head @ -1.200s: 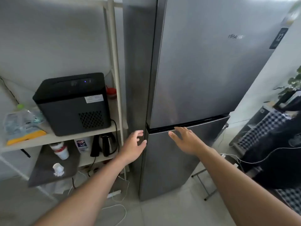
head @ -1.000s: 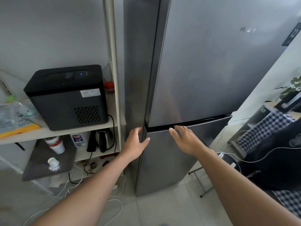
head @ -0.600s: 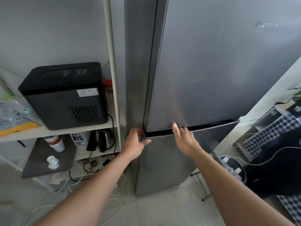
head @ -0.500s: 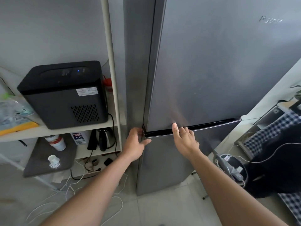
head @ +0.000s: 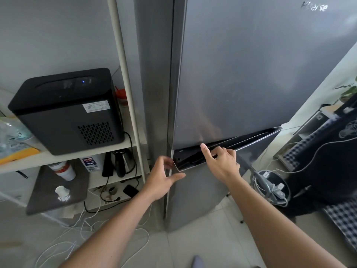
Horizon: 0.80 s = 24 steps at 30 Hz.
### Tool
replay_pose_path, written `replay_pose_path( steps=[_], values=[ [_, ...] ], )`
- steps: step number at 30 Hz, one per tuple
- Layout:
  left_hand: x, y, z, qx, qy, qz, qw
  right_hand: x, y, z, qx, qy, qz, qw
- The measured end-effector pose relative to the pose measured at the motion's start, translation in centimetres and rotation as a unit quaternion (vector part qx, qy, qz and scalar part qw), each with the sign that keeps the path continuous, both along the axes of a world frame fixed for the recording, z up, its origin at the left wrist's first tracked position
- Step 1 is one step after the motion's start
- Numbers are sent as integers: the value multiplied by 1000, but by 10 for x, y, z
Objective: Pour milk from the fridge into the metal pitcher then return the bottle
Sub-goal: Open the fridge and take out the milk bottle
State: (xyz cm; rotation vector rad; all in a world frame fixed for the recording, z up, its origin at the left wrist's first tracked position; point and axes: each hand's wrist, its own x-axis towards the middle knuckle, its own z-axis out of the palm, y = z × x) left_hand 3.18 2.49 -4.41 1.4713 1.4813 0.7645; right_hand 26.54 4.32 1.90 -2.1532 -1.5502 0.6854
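I see both forearms extended toward the fridge (head: 241, 74). The left hand (head: 162, 177) is loosely spread, fingers round the near corner of the lower door (head: 195, 192), thumb on its front face, gripping nothing firmly. The right hand (head: 220, 161) has its fingers curled into the dark handle recess (head: 195, 157) between the two doors, index finger raised against the upper door's bottom edge. Both doors appear shut. Milk bottle and pitcher are not visible. Beyond, left, a shelf unit (head: 123, 78) carries a black appliance (head: 65, 111).
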Motion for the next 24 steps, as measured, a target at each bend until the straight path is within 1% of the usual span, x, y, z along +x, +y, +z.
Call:
replay_pose_path(
  steps=[4,7,9,14,18,21,24],
  values=[
    [0,-30,-17,-55,-48,-78,994,21,-38,-4,72,0,-66,995],
    [-1,-50,-36,-79,-57,-142,985,44,-69,-4,109,-16,-79,991],
    [-1,-58,-52,-79,-58,-153,983,58,-88,-3,113,-26,-80,990],
    [14,-64,-82,-84,-25,-164,983,91,-125,1,85,-46,-121,988],
    [42,-64,-87,-86,-4,-193,977,111,-145,5,68,-44,-150,985],
    [68,-67,-92,-85,21,-210,974,121,-158,3,39,-51,-145,987],
    [101,-71,-100,-82,35,-243,966,137,-177,-2,7,-101,-124,987]
  ],
)
